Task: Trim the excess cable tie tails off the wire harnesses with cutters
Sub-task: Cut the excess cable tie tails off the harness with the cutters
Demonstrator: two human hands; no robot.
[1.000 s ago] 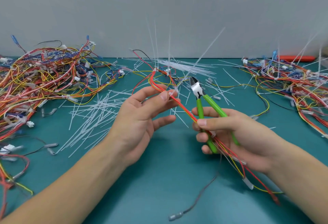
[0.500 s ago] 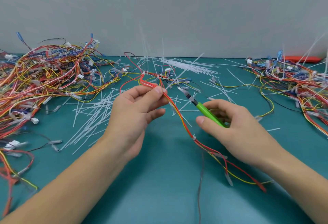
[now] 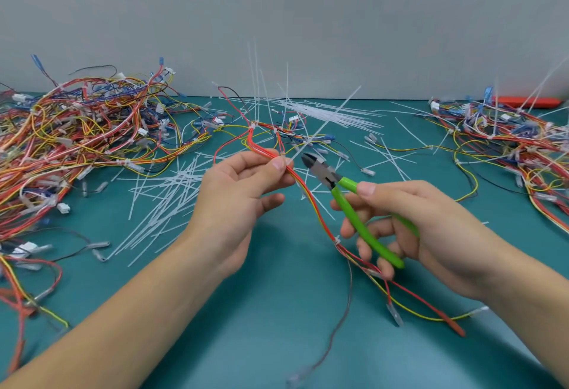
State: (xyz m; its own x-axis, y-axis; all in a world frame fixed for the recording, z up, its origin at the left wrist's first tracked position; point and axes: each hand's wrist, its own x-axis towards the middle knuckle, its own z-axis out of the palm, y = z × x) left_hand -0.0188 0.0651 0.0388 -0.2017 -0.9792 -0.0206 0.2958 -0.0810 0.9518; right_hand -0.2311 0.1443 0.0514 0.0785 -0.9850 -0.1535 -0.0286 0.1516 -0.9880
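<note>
We see the left hand [image 3: 237, 201] pinching the bundled red-and-yellow wire harness [image 3: 311, 204] above the teal table [image 3: 277, 327], its white plastic cable tie tail [image 3: 326, 124] rising just beside the slightly parted tip of the green-handled cutters [image 3: 341, 194], which the right hand [image 3: 412, 228] grips.

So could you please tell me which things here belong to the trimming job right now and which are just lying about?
In use: left hand pinching the harness; right hand holding green cutters; uncut tie tail.

Lying about: left wire pile; right wire pile; cut tails; orange object.
</note>
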